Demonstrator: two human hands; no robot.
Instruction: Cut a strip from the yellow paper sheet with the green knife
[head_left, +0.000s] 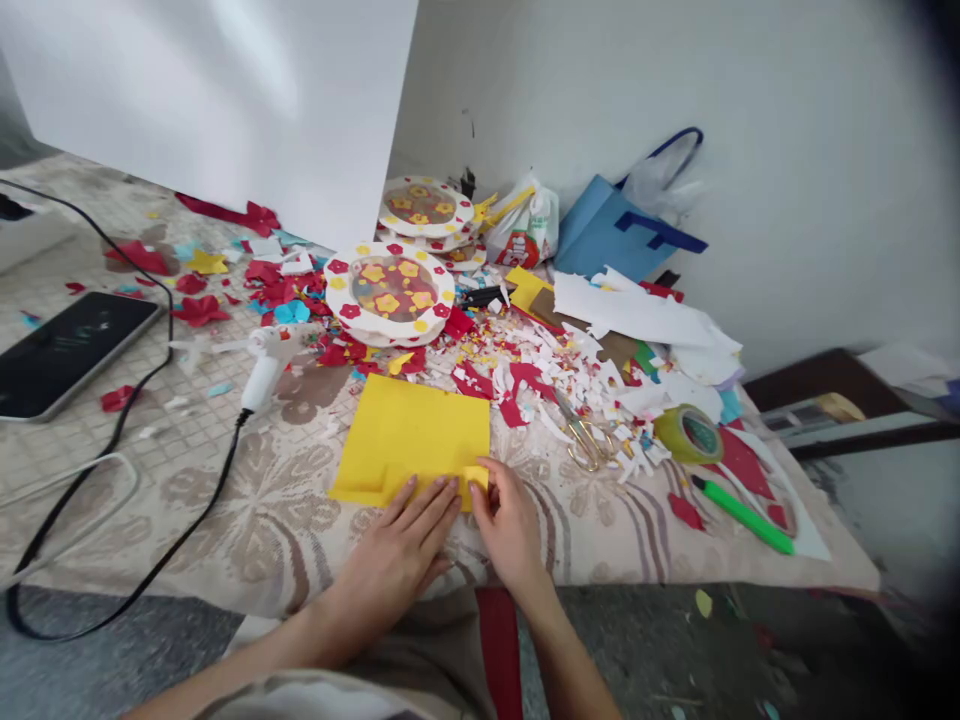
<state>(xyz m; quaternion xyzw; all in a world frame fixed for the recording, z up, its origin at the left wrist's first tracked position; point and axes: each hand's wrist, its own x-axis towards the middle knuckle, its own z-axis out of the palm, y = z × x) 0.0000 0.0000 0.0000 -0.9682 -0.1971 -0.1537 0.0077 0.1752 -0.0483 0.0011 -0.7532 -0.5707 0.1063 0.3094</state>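
A yellow sheet of paper point(420, 425) lies on the patterned tablecloth in front of me. Along its near edge runs a narrow folded strip. My left hand point(401, 540) rests flat over that strip, fingers stretched out and pressing on it. At the near right corner, my right hand point(506, 520) pinches the folded yellow edge between thumb and forefinger. To the right of the sheet lies a pair of gold-handled scissors point(589, 445), partly among paper scraps. A white glue gun point(266, 370) with a black cord sits to the left.
White round pieces with paper flowers point(390, 293) stand behind the sheet. Scraps point(540, 350) are strewn across the table. On the right are a tape roll point(688, 434) and a green cutter point(742, 515); on the left, a phone point(75, 350). A blue bag point(611, 230) stands at the back.
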